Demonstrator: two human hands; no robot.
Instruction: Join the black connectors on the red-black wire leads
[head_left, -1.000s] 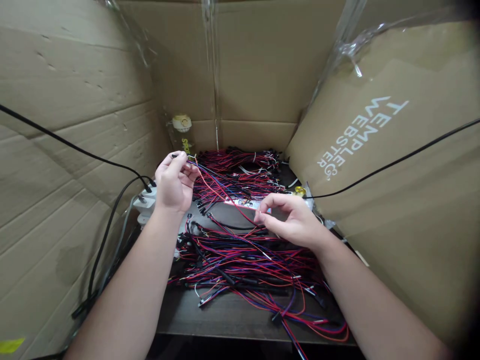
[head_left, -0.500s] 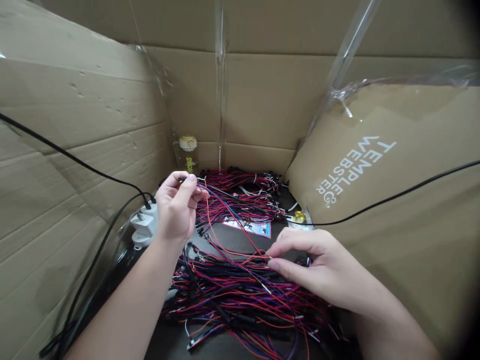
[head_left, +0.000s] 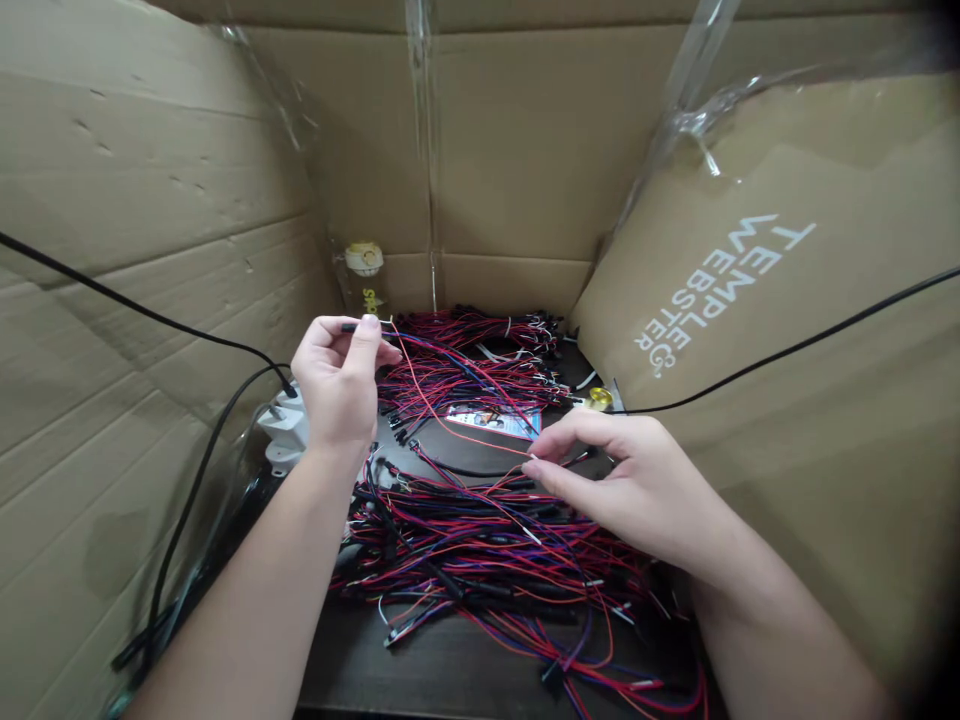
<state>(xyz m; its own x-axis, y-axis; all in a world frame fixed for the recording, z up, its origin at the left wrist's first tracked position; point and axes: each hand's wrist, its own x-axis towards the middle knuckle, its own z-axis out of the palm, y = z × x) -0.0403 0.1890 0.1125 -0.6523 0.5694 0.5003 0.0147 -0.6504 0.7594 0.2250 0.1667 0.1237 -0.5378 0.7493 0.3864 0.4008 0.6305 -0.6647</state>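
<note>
My left hand (head_left: 337,375) pinches the black-sleeved end of a wire harness (head_left: 466,366), whose red and blue wires run off to the right. From that same end a thin orange wire (head_left: 424,402) sags across to my right hand (head_left: 615,475). Thumb and forefinger of my right hand are closed on the wire's far end. Below both hands lies a big pile of red, blue and black wire harnesses (head_left: 480,560). More bundled harnesses (head_left: 457,385) lie behind, beyond a printed card (head_left: 495,420).
Cardboard walls (head_left: 517,150) enclose the dark table (head_left: 345,655). At left stands a white power adapter (head_left: 286,435) with black cables plugged in. A clear bottle with a pale lid (head_left: 364,258) is in the back corner. A yellow round object (head_left: 598,398) sits at right, beside a black cable (head_left: 750,375).
The camera view has tipped downward, so the scene sits higher. Red and blue wires that ran toward my right fingertips now hang behind them, leaving the orange wire between my hands.
</note>
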